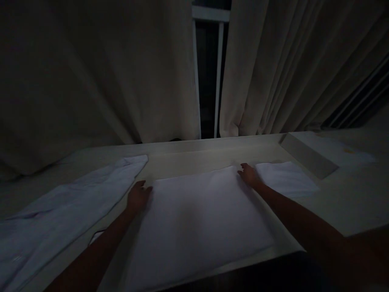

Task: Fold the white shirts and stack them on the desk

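White cloth (197, 219), both hands' fingers (142, 187) flat (corners)

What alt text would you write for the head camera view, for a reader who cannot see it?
In dim light, the left hand and right hand rest on the far corners of a flat white cloth spread on a pale table. Another white cloth lies left, a small folded one right, with curtains behind.

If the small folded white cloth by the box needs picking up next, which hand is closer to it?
The right hand, probably. It rests at the far right corner of the large flat white cloth, right beside the small folded white cloth. The left hand lies at the large cloth's far left corner, nearer the long rumpled white cloth.
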The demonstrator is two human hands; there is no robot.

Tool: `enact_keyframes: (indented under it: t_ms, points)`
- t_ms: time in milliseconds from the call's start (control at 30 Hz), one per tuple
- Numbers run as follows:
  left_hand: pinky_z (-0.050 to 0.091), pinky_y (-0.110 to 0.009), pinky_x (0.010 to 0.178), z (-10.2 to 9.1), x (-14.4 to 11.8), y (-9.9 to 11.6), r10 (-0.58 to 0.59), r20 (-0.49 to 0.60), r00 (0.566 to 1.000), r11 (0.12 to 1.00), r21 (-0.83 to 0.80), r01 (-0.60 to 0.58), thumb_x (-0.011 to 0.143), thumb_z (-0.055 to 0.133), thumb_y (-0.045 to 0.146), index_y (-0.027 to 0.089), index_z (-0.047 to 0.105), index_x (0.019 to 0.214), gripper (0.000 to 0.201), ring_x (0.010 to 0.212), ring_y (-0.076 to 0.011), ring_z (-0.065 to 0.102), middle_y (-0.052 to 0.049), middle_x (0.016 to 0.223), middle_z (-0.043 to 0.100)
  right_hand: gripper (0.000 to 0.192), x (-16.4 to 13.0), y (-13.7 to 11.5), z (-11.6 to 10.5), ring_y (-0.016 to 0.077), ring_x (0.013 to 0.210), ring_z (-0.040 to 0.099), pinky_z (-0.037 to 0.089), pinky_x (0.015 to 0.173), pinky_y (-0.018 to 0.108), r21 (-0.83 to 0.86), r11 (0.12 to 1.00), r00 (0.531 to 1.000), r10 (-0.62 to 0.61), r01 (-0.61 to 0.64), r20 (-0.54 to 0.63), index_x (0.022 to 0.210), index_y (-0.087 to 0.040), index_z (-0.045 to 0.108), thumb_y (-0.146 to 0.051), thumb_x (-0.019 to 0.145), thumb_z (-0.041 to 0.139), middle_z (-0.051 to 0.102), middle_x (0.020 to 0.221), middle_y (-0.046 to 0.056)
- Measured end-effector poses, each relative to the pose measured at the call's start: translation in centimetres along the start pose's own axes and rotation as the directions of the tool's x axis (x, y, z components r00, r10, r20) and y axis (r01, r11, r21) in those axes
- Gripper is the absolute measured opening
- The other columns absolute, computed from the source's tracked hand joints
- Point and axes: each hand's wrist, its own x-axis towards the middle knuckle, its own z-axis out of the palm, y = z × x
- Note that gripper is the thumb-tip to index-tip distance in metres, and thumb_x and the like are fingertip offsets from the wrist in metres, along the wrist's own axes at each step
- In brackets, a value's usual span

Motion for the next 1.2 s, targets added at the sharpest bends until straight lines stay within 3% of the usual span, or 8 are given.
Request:
enact_keyframes:
  t_ms: [100, 133, 233, 367, 533, 833, 1067, 1200]
  points:
    - [0.038, -0.035, 0.103, 1.5, -7.1, -0.7, 0.170, 0.081, 0.982, 0.985, 0.012, -0.171, 0.089, 0.046, 0.044, 0.010, 0.052, 0.129, 0.052, 0.120, -0.0239, 0.054, -0.009, 0.132, 0.058, 0.046, -6.8, -0.2, 1.7, 0.0281, 0.123, 0.051, 0.036, 0.107, 0.040, -0.101, 0.915, 0.920, -0.392, 0.392, 0.018, 0.131, -0.007, 0.053, -0.032, 0.093, 0.048, 0.055, 0.133, 0.020]
    - [0.034, -0.038, 0.109, 2.5, -10.2, -0.9, 0.330, 0.121, 0.936, 0.940, 0.050, -0.337, 0.090, 0.045, 0.044, 0.014, 0.054, 0.128, 0.049, 0.127, -0.0247, 0.049, -0.010, 0.137, 0.055, 0.047, -9.6, -0.2, 2.6, 0.0289, 0.126, 0.049, 0.035, 0.108, 0.042, -0.136, 0.866, 0.876, -0.479, 0.482, 0.057, 0.133, -0.009, 0.052, -0.035, 0.094, 0.045, 0.054, 0.135, 0.019]
    - [0.021, -0.052, 0.116, 5.9, -19.4, -0.7, 0.584, 0.248, 0.772, 0.759, 0.171, -0.629, 0.089, 0.046, 0.051, 0.029, 0.045, 0.140, 0.055, 0.142, -0.0297, 0.029, -0.007, 0.153, 0.036, 0.051, -18.0, -0.5, 5.8, 0.0304, 0.139, 0.032, 0.023, 0.114, 0.052, -0.212, 0.735, 0.765, -0.614, 0.644, 0.194, 0.143, -0.020, 0.044, -0.043, 0.097, 0.041, 0.040, 0.149, 0.011]
    - [0.022, -0.062, 0.111, 8.9, -25.0, -0.2, 0.580, 0.245, 0.777, 0.717, 0.299, -0.630, 0.087, 0.046, 0.058, 0.035, 0.028, 0.149, 0.068, 0.144, -0.0349, 0.020, -0.009, 0.158, 0.022, 0.057, -24.5, -0.9, 9.0, 0.0342, 0.144, 0.016, 0.013, 0.114, 0.060, -0.251, 0.660, 0.704, -0.638, 0.709, 0.311, 0.148, -0.030, 0.034, -0.049, 0.095, 0.044, 0.026, 0.156, 0.006]
    - [0.017, -0.062, 0.113, 10.1, -24.2, -0.8, 0.569, 0.215, 0.794, 0.719, 0.339, -0.607, 0.086, 0.046, 0.060, 0.037, 0.024, 0.149, 0.070, 0.145, -0.0342, 0.018, -0.007, 0.158, 0.023, 0.063, -24.9, -0.7, 10.1, 0.0343, 0.145, 0.013, 0.012, 0.113, 0.060, -0.285, 0.676, 0.732, -0.600, 0.679, 0.322, 0.151, -0.031, 0.026, -0.054, 0.094, 0.042, 0.019, 0.158, 0.007]
    - [0.014, -0.060, 0.114, 11.2, -21.2, 1.1, 0.588, 0.182, 0.788, 0.720, 0.325, -0.613, 0.090, 0.042, 0.055, 0.033, 0.031, 0.147, 0.063, 0.145, -0.0336, 0.019, -0.008, 0.157, 0.026, 0.062, -21.6, -2.0, 8.9, 0.0319, 0.145, 0.013, 0.010, 0.114, 0.058, -0.291, 0.721, 0.774, -0.545, 0.629, 0.323, 0.150, -0.030, 0.030, -0.058, 0.095, 0.037, 0.021, 0.157, 0.007]
    - [0.014, -0.058, 0.115, 11.4, -21.0, 1.6, 0.584, 0.206, 0.785, 0.710, 0.340, -0.617, 0.096, 0.032, 0.040, 0.032, 0.033, 0.147, 0.052, 0.145, -0.0297, 0.021, -0.007, 0.156, 0.029, 0.054, -23.3, -4.8, 10.8, 0.0285, 0.145, 0.015, 0.010, 0.116, 0.054, -0.255, 0.714, 0.757, -0.593, 0.652, 0.276, 0.151, -0.026, 0.029, -0.046, 0.100, 0.029, 0.026, 0.156, 0.005]
    - [0.017, -0.058, 0.114, 10.8, -20.9, 1.0, 0.505, 0.172, 0.846, 0.754, 0.390, -0.529, 0.095, 0.033, 0.042, 0.030, 0.036, 0.146, 0.053, 0.144, -0.0327, 0.022, -0.009, 0.155, 0.029, 0.057, -23.1, -3.7, 10.8, 0.0283, 0.145, 0.016, 0.013, 0.115, 0.054, -0.279, 0.729, 0.781, -0.574, 0.625, 0.247, 0.150, -0.028, 0.030, -0.052, 0.098, 0.034, 0.024, 0.156, 0.005]
